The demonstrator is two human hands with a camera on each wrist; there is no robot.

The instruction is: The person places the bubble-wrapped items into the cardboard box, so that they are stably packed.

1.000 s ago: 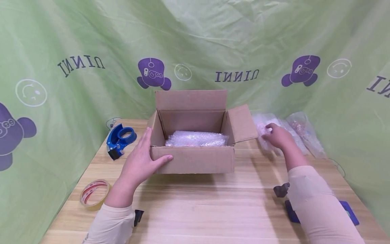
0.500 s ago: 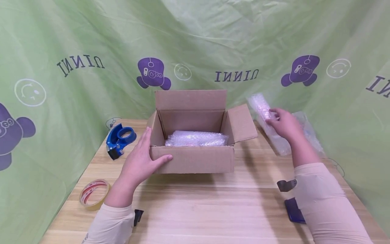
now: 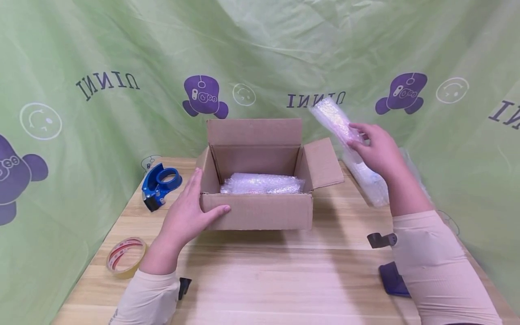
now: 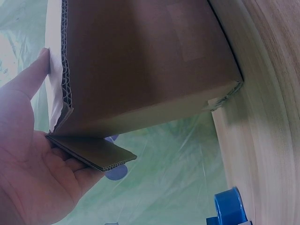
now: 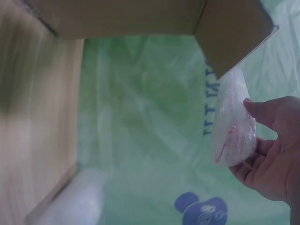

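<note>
An uncovered cardboard box (image 3: 257, 212) stands mid-table with bubble-wrapped packages (image 3: 262, 183) inside. My left hand (image 3: 187, 212) rests on its near left corner, thumb across the front and fairly straight fingers along the left side. In the left wrist view, the left hand (image 4: 42, 173) touches a side flap (image 4: 91, 150). To the right of the box, my right hand (image 3: 375, 151) pinches a long bubble-wrapped package (image 3: 333, 115), raised and tilted above the table. Pink shows through this package (image 5: 236, 126) in the right wrist view; its exact contents cannot be made out.
Under the right hand lies another bubble-wrapped package (image 3: 371, 185), with clear wrap partly hidden behind the wrist. A blue tape dispenser (image 3: 160, 185) and a tape roll (image 3: 127, 257) sit at left. A dark blue object (image 3: 392, 280) is near the right forearm. The box's right flap (image 3: 324, 163) sticks outward.
My right hand has lifted one bubble-wrapped package off the table at right, raising it and tilting its far end up toward the box. The left hand has stayed on the box.
</note>
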